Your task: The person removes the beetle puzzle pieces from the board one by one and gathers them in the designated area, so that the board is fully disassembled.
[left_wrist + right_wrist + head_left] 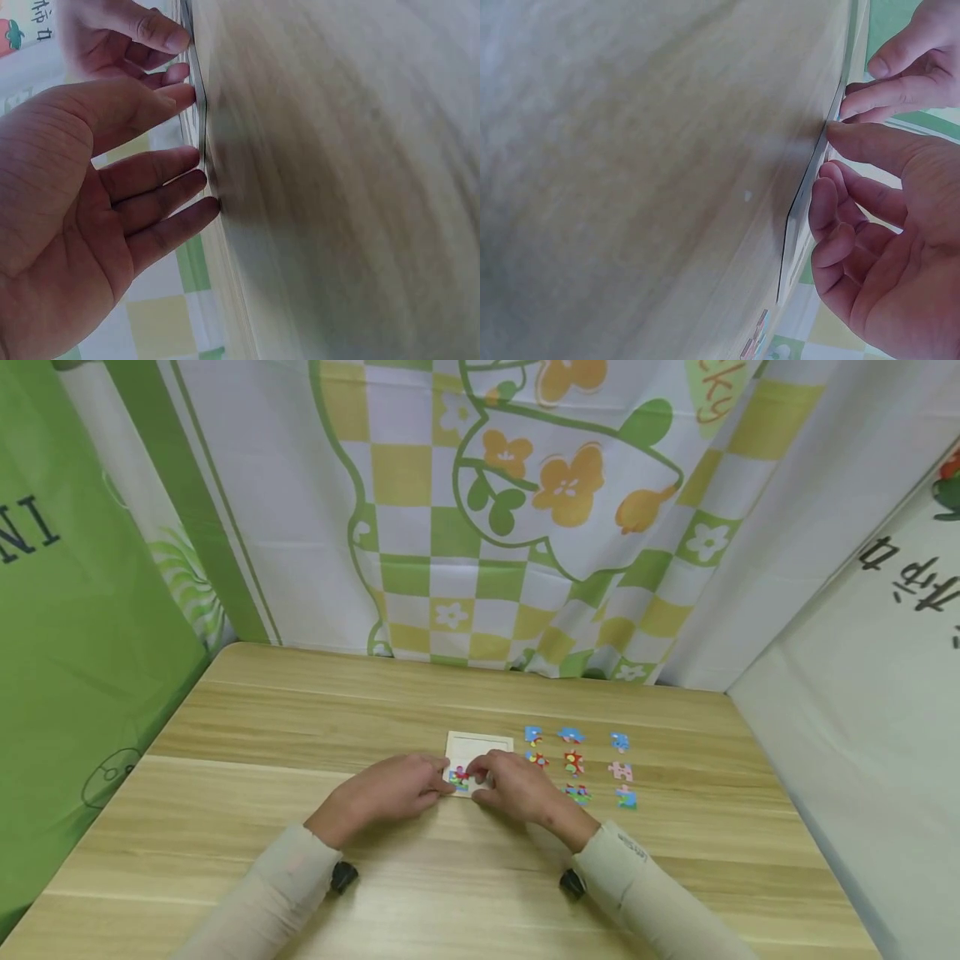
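Observation:
A shallow square wooden puzzle tray (480, 737) lies on the table between the hands. A colourful jigsaw piece (459, 779) sits in its near left corner. My left hand (397, 785) rests at the tray's left edge. In the left wrist view that left hand (82, 187) has fairly straight fingers, with the thumb touching the tray's side. My right hand (517, 785) reaches over the tray, index fingertip at the piece's right side, thumb by the near rim. In the right wrist view the right hand (892, 240) has its other fingers curled; whether it pinches the piece is hidden.
Right of the tray several loose jigsaw pieces lie in rough rows, among them a blue one (572, 735), a red one (573, 763) and a pink one (621, 770). The wooden table (300, 710) meets a patterned curtain (480, 577) at its back edge.

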A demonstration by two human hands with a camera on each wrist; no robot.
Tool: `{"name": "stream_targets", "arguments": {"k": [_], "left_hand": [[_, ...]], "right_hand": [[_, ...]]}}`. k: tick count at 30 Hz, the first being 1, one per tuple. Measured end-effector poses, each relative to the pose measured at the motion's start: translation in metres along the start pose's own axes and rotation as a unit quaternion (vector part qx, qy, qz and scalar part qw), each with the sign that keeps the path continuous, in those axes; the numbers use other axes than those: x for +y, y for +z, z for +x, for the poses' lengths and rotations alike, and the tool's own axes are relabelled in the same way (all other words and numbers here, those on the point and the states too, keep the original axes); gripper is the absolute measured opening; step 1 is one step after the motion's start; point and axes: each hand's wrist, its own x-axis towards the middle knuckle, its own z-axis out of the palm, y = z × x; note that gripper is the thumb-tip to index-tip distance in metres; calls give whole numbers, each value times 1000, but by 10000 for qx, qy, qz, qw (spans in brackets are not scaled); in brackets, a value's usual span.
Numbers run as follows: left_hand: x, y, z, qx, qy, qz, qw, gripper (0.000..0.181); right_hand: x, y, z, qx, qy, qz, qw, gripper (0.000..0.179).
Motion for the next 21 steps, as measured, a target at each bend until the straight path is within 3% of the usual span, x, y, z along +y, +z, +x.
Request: {"name": "stream_targets", "arguments": {"k": [7, 21], "left_hand": [[-4, -6, -1, -276, -367, -364, 9983, 22], [-7, -7, 0, -355, -332, -442, 9978, 22]], "right_hand": [[0, 1, 1, -26, -21, -52, 10000, 27], [0, 0, 2, -49, 30, 13, 10000, 24]]}}
